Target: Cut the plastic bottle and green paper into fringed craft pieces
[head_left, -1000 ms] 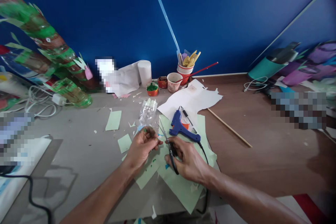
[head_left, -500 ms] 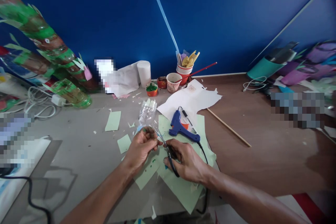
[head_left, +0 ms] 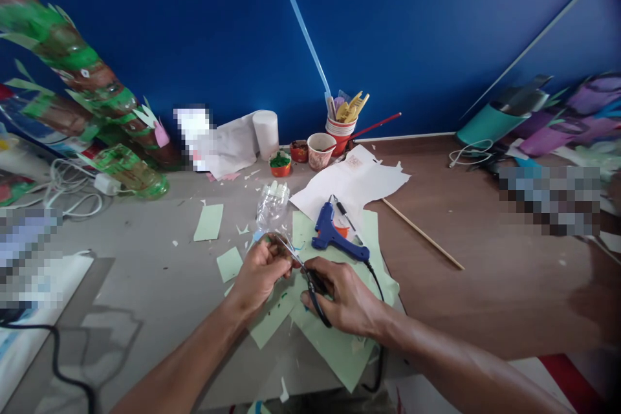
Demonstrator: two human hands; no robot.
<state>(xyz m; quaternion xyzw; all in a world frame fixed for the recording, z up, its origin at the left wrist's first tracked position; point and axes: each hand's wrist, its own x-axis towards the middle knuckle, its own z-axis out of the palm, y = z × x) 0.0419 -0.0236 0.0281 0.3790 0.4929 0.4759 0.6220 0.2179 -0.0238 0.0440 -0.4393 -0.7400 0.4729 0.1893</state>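
Note:
My right hand (head_left: 342,294) grips black-handled scissors (head_left: 313,288) whose blades point up and left to the fingers of my left hand (head_left: 264,275). The left fingers are pinched together at the blades; what they hold is too small and hidden to name. Beneath both hands lie light green paper sheets (head_left: 334,352) and a smaller green piece (head_left: 272,323). Just beyond the right hand a blue glue gun (head_left: 334,236) rests on the paper, a black pen (head_left: 347,217) beside it. A clear plastic bottle base (head_left: 272,204) stands past the left hand.
Paint cups (head_left: 280,163), a paper cup (head_left: 321,150) and a cup of plastic cutlery (head_left: 342,129) stand along the blue wall. White paper (head_left: 359,178) and a wooden stick (head_left: 422,233) lie to the right. Painted bottle trunks (head_left: 92,77) lean at left; a teal cup (head_left: 490,124) lies right.
The scissor blades have opened slightly at the left fingers. Both hands stay in nearly the same place, and the objects on the table have not moved.

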